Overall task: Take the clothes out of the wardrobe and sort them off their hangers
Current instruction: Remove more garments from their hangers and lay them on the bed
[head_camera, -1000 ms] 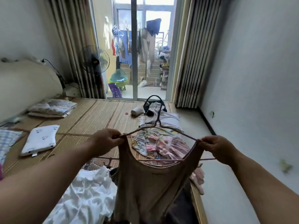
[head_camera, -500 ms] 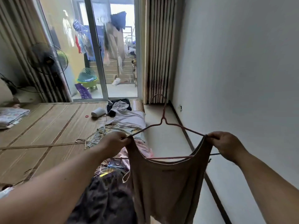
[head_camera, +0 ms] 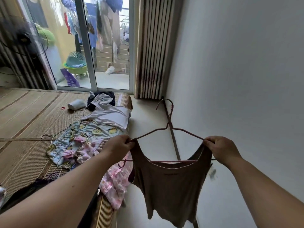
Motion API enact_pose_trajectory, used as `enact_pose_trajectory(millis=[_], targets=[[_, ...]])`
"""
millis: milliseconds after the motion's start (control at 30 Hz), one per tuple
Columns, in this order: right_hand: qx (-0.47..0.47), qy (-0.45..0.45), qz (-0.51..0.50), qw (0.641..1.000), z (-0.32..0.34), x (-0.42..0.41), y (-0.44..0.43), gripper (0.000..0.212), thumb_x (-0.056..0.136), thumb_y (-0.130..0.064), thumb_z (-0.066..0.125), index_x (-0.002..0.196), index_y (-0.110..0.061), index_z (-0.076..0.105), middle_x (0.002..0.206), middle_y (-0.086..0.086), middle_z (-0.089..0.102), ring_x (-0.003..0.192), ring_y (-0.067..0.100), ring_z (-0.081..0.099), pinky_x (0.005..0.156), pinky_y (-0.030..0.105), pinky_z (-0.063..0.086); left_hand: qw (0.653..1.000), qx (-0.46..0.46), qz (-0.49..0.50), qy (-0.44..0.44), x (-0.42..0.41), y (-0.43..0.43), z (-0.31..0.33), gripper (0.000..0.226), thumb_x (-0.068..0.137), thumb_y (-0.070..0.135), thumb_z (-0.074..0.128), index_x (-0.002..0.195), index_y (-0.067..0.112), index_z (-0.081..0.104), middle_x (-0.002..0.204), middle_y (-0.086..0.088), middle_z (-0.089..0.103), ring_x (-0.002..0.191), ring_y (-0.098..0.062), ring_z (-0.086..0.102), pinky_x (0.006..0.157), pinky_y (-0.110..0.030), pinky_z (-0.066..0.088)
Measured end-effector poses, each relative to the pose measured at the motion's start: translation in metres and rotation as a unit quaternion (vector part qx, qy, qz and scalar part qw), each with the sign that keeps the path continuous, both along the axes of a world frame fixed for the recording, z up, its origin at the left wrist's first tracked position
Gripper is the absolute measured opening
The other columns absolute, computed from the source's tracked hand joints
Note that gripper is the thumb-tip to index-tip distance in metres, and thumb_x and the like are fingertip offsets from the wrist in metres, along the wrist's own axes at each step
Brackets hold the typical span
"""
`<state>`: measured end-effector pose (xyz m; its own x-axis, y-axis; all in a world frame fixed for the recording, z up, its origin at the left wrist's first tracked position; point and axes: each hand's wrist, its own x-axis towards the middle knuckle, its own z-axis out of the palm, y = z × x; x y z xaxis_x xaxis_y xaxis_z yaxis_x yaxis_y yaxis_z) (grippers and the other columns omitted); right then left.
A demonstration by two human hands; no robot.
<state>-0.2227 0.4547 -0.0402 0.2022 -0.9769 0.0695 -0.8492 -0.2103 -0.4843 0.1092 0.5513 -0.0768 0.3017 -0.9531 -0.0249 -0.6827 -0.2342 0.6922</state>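
Observation:
A brown tank top (head_camera: 169, 186) hangs on a thin pink wire hanger (head_camera: 169, 127) held in the air in front of me, beside the bed's right edge. My left hand (head_camera: 119, 148) pinches the top's left strap at the hanger's left shoulder. My right hand (head_camera: 221, 149) pinches the right strap at the hanger's right end. The hanger's hook points up and away from me. The wardrobe is out of view.
A bed with a woven mat (head_camera: 24, 122) fills the left. On it lie a white garment (head_camera: 108, 112), patterned blue and pink clothes (head_camera: 79, 145) with loose hangers, and a dark garment (head_camera: 21, 195). A white wall (head_camera: 246, 79) is close on the right; a glass door (head_camera: 98, 46) and a curtain (head_camera: 151, 46) stand ahead.
My view has swung right, off the bed toward the wall. Both hands carried the hanger and brown top to the right, past the bed's edge, keeping their hold.

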Motion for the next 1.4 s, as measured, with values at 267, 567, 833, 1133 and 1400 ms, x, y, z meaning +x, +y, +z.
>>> enact_pose_trajectory(millis=[267, 567, 833, 1133, 1400], targets=[[-0.007, 0.014, 0.059, 0.998, -0.008, 0.068, -0.129, 0.019, 0.094, -0.03, 0.051, 0.093, -0.024, 0.07, 0.083, -0.004, 0.064, 0.079, 0.017, 0.055, 0.06, 0.021, 0.036, 0.996, -0.006, 0.046, 0.078, 0.048, -0.09, -0.018, 0.014, 0.089, 0.035, 0.061, 0.077, 0.031, 0.066, 0.063, 0.017, 0.061, 0.057, 0.003, 0.053, 0.052, -0.02, 0.035], [0.005, -0.005, 0.094, 0.996, -0.022, 0.206, -0.32, 0.018, 0.094, -0.027, 0.052, 0.088, -0.026, 0.069, 0.08, -0.005, 0.065, 0.076, 0.013, 0.056, 0.059, 0.014, 0.035, 0.99, 0.02, 0.113, 0.084, 0.168, -0.251, -0.036, 0.025, 0.087, 0.036, 0.062, 0.065, 0.024, 0.062, 0.054, 0.01, 0.052, 0.053, -0.008, 0.046, 0.054, -0.028, 0.033], [0.002, -0.033, 0.143, 0.989, -0.048, 0.321, -0.488, 0.021, 0.093, -0.028, 0.055, 0.1, -0.019, 0.073, 0.093, 0.003, 0.07, 0.081, 0.017, 0.055, 0.068, 0.026, 0.036, 0.985, 0.051, 0.161, 0.017, 0.266, -0.383, -0.039, 0.022, 0.087, 0.043, 0.061, 0.068, 0.031, 0.059, 0.069, 0.011, 0.059, 0.067, -0.009, 0.055, 0.056, -0.025, 0.035], [0.042, 0.014, 0.302, 0.952, -0.063, 0.494, -0.693, 0.018, 0.09, -0.028, 0.059, 0.1, -0.023, 0.073, 0.101, 0.001, 0.072, 0.091, 0.021, 0.062, 0.072, 0.027, 0.04, 0.943, 0.083, 0.316, 0.063, 0.345, -0.503, -0.071, 0.017, 0.093, 0.032, 0.053, 0.081, 0.024, 0.064, 0.085, 0.003, 0.066, 0.083, -0.018, 0.06, 0.067, -0.028, 0.042], [0.025, 0.054, 0.414, 0.908, -0.079, 0.64, -0.786, 0.013, 0.088, -0.029, 0.063, 0.09, -0.023, 0.074, 0.091, 0.002, 0.071, 0.082, 0.023, 0.059, 0.063, 0.026, 0.037, 0.894, 0.094, 0.428, 0.097, 0.397, -0.561, -0.106, 0.021, 0.095, 0.035, 0.048, 0.079, 0.03, 0.06, 0.078, 0.011, 0.061, 0.073, -0.006, 0.054, 0.056, -0.024, 0.037]])
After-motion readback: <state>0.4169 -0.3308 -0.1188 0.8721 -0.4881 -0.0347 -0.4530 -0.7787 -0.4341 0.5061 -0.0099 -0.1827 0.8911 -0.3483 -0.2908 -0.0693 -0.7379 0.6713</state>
